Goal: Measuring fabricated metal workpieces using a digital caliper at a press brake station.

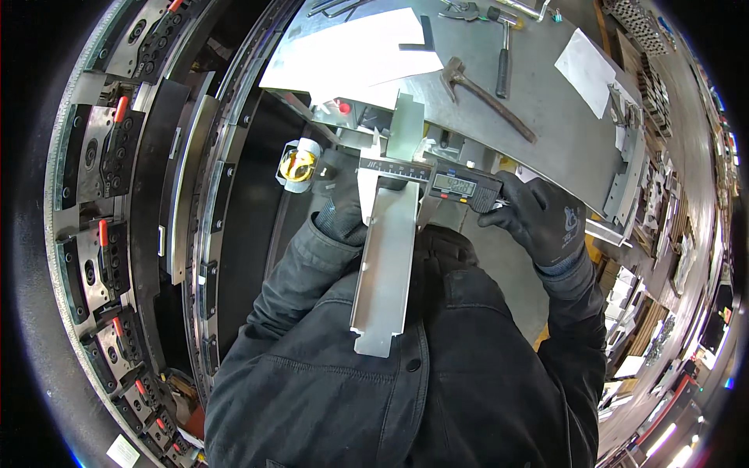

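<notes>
My right hand (546, 218), in a black glove, is closed round the body end of a digital caliper (456, 186) with a small display. The caliper lies across a long, bent sheet-metal channel (386, 265), its jaws reaching down on either side of it. The channel runs from the table's near edge back toward my chest and has a notched near end. My left hand (343, 214), also gloved in black, is closed at the channel's left side, just below the caliper's left jaw. Some of its fingers are hidden behind the metal.
Ahead stands a grey metal table (538, 62) bearing white paper sheets (343, 54), a black square (425, 37), a wooden-handled hammer (491, 101), a black-handled hammer (503, 66) and pliers (460, 11). On my left is a machine (101, 171) with red-handled clamps. Shelving (632, 312) stands right.
</notes>
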`<state>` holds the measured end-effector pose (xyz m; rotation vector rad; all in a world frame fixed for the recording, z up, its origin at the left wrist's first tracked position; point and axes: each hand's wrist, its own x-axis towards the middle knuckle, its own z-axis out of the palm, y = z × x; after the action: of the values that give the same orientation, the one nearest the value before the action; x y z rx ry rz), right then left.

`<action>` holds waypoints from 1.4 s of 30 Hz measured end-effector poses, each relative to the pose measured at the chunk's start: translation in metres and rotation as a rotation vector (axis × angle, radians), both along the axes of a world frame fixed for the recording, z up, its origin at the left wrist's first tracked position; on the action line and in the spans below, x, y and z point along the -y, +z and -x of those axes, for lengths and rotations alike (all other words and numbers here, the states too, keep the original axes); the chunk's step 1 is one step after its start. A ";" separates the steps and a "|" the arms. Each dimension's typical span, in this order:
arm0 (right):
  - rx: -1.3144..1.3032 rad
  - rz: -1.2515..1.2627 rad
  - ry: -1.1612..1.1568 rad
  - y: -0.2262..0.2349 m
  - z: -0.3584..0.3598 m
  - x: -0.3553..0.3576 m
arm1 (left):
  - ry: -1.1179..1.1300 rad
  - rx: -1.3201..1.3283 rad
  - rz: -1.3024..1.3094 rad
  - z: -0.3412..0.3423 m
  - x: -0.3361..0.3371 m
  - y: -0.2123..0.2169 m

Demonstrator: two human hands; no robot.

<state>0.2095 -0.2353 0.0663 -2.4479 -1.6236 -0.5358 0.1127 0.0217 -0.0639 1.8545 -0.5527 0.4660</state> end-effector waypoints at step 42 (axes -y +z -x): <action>-0.208 0.034 0.150 0.041 0.031 0.000 | 0.207 -0.591 0.565 0.108 0.018 0.028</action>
<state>0.1781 -0.2357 0.1071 -2.2918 -1.7218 -0.2247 0.0052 0.0038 -0.0361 1.4020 0.1655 0.1597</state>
